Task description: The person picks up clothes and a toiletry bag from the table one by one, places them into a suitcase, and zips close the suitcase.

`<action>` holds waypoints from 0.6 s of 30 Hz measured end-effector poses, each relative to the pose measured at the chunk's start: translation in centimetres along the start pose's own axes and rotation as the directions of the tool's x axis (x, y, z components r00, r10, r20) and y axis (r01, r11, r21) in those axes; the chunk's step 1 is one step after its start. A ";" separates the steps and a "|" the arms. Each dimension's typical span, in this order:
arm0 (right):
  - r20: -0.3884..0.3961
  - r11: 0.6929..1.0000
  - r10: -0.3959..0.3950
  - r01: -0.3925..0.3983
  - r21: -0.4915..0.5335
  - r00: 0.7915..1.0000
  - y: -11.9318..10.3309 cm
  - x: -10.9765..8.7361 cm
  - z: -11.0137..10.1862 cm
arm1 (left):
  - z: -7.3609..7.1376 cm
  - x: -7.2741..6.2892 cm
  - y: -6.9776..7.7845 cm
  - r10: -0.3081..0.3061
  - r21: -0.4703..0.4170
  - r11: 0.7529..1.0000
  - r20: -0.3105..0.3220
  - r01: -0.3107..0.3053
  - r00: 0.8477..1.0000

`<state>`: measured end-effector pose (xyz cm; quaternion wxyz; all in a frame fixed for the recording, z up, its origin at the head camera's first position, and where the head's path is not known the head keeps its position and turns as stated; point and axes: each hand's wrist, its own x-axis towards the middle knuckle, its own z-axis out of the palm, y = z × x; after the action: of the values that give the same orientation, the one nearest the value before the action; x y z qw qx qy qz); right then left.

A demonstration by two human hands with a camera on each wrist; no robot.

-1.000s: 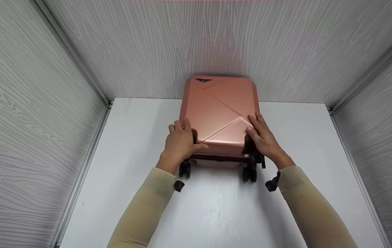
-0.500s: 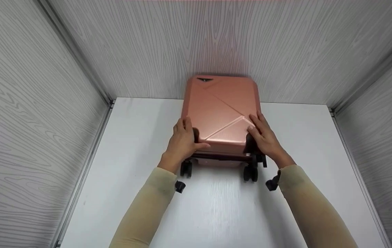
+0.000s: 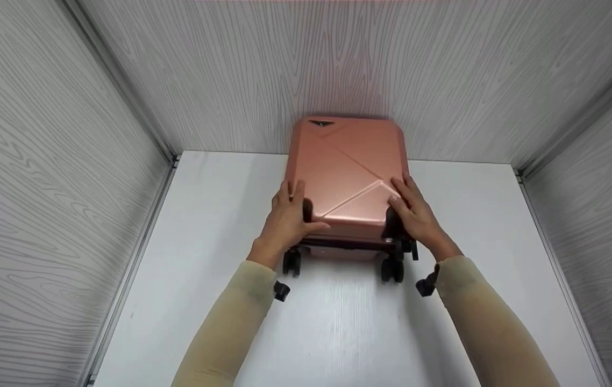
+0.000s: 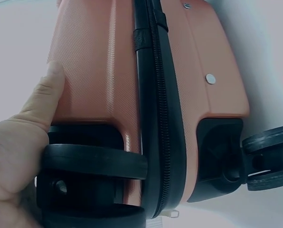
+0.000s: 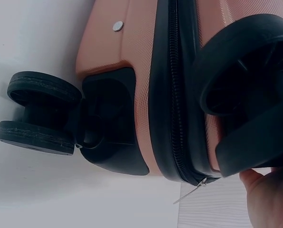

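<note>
A rose-gold hard-shell suitcase (image 3: 346,166) lies flat on the white surface, its wheeled end towards me and its far end close to the back wall. My left hand (image 3: 283,217) rests on its near left corner, fingers extended along the side and the thumb laid across the wheeled end. At the opposite near corner, my right hand (image 3: 416,212) lies with its fingers stretched over the edge onto the top face. In the left wrist view, the left thumb (image 4: 45,92) presses the shell above a black wheel (image 4: 94,161). A wheel (image 5: 255,90) covers much of the right hand in the right wrist view.
Grey wood-grain panels stand at the back (image 3: 230,80), left (image 3: 42,188) and right (image 3: 596,215). White surface (image 3: 327,333) extends around the suitcase. A black zipper (image 5: 175,95) runs round the shell, with a metal pull (image 5: 191,190) hanging at its corner.
The left fingers have straightened and slid slightly forward along the suitcase's edge. The right hand keeps its place on the corner. The whole view has shifted slightly.
</note>
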<state>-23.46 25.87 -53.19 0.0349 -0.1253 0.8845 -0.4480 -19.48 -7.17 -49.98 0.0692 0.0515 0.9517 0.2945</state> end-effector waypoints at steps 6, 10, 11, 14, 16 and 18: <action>-0.009 1.000 0.000 0.000 0.004 1.000 0.2 0.1 -0.1 | 0.6 0.3 0.1 0.026 0.036 0.999 -0.019 -0.025 0.999; -0.012 1.000 0.002 -0.002 0.008 1.000 0.3 0.2 0.0 | 0.9 0.4 0.1 0.087 0.131 0.988 -0.040 -0.081 0.995; -0.012 1.000 0.001 -0.001 0.016 1.000 0.3 0.2 0.0 | 1.0 0.4 0.1 0.095 0.153 0.984 -0.044 -0.088 0.994; -0.019 0.999 -0.007 0.008 0.040 1.000 0.4 0.2 0.0 | 1.0 0.3 0.3 0.095 0.173 0.981 -0.052 -0.085 0.994; -0.027 0.999 -0.005 0.006 0.053 1.000 0.4 0.1 0.0 | 1.0 0.3 0.4 0.091 0.171 0.982 -0.055 -0.080 0.994; -0.043 0.998 0.002 0.001 0.065 0.999 0.5 -0.1 -0.1 | 1.1 0.3 0.5 0.084 0.167 0.983 -0.052 -0.074 0.995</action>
<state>-23.52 26.23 -53.58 0.0199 -0.1142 0.8701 -0.4791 -19.62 -6.17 -50.63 0.0249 0.0862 0.9716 0.2187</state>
